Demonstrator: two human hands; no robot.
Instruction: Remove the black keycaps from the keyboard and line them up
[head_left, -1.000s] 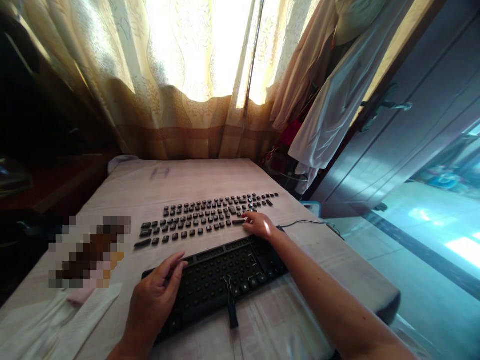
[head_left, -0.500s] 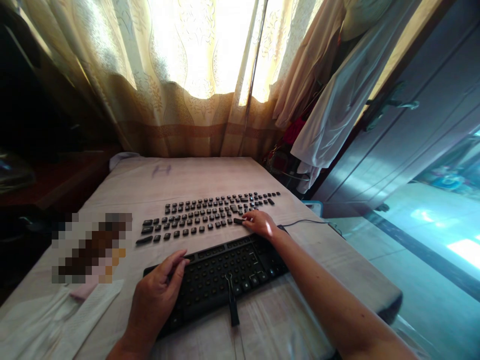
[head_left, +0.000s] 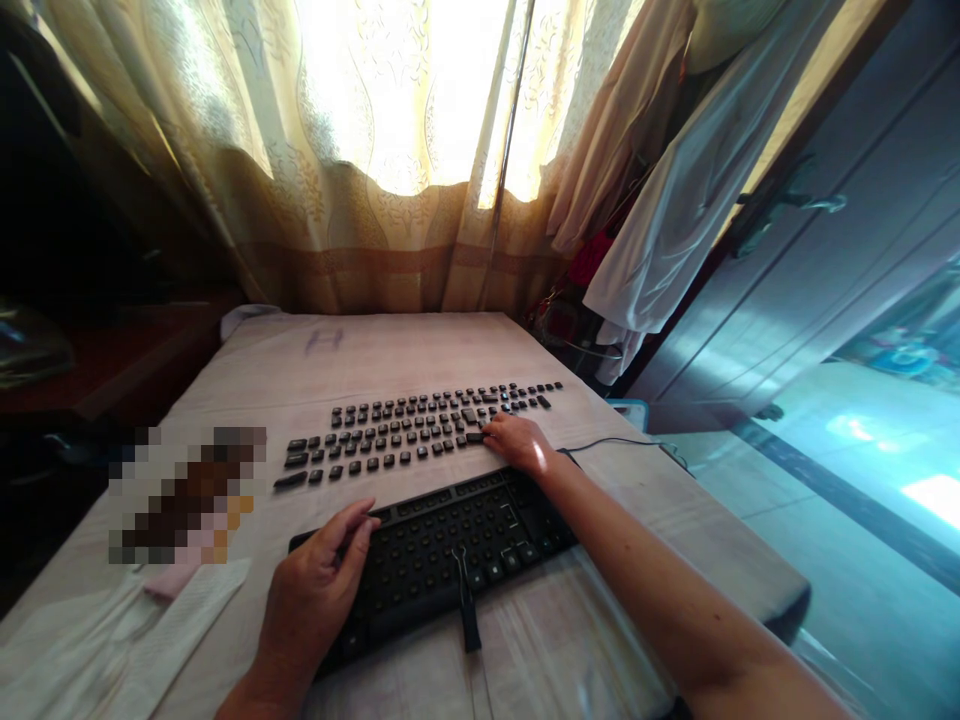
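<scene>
A black keyboard (head_left: 431, 540) with most of its keycaps off lies at an angle on the cloth-covered table. My left hand (head_left: 319, 580) rests at its left end, fingers bent, with a gap between thumb and forefinger. Beyond the keyboard, my right hand (head_left: 517, 440) has its fingertips closed on a wide black keycap (head_left: 475, 438) at the right end of a row. Loose keycaps (head_left: 394, 439) lie in several rows on the cloth. A keycap puller (head_left: 466, 600) with wire loops and a black handle lies across the keyboard's near edge.
A pixelated patch (head_left: 187, 495) hides something on the left, beside white tissue (head_left: 187, 610). The keyboard cable (head_left: 615, 442) runs off the table's right side. Curtains (head_left: 360, 230) hang behind, and a door (head_left: 750, 280) stands at the right.
My right fingers and the wide keycap have shifted very slightly, and the keycap lies more level with its row. My left hand stays by the keyboard. The view has moved a little.
</scene>
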